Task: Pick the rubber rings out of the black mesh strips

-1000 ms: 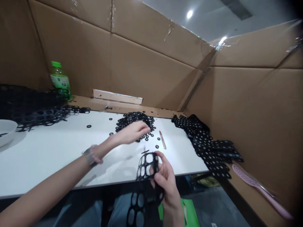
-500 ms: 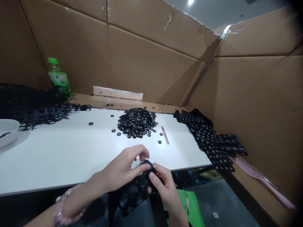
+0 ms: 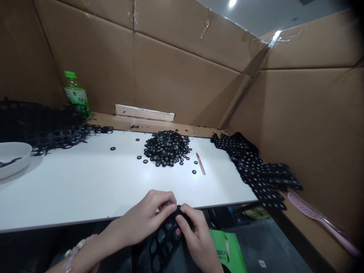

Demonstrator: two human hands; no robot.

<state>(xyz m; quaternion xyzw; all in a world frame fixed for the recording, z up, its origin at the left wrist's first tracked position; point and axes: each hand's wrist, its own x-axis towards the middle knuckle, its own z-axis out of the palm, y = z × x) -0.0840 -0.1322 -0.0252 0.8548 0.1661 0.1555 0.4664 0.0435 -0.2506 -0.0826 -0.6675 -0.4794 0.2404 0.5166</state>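
Observation:
Black netting with large round holes (image 3: 162, 239) hangs below the table's front edge, its top end between my two hands. My left hand (image 3: 152, 216), with a beaded bracelet at the wrist, pinches that end between thumb and curled fingers. On the other side my right hand (image 3: 196, 233) grips it, thumb and index finger almost touching the left fingertips. Beyond the hands, a heap of small black rings (image 3: 167, 148) with pale centres lies on the white table (image 3: 85, 182), several loose ones around it. A red-tipped pen-like stick (image 3: 200, 163) lies right of the heap.
Black netting (image 3: 42, 125) and a white bowl (image 3: 17, 167) are at left, near a green bottle (image 3: 76, 94). Dotted black fabric (image 3: 250, 167) drapes over the right edge. Beyond are a pink brush (image 3: 318, 216) and cardboard walls (image 3: 182, 72); a green bag (image 3: 233, 246) is below.
My left hand has lowered and its fingers have closed in on the netting's top end, beside my right hand. More of the hanging netting's holes show. The view has shifted slightly.

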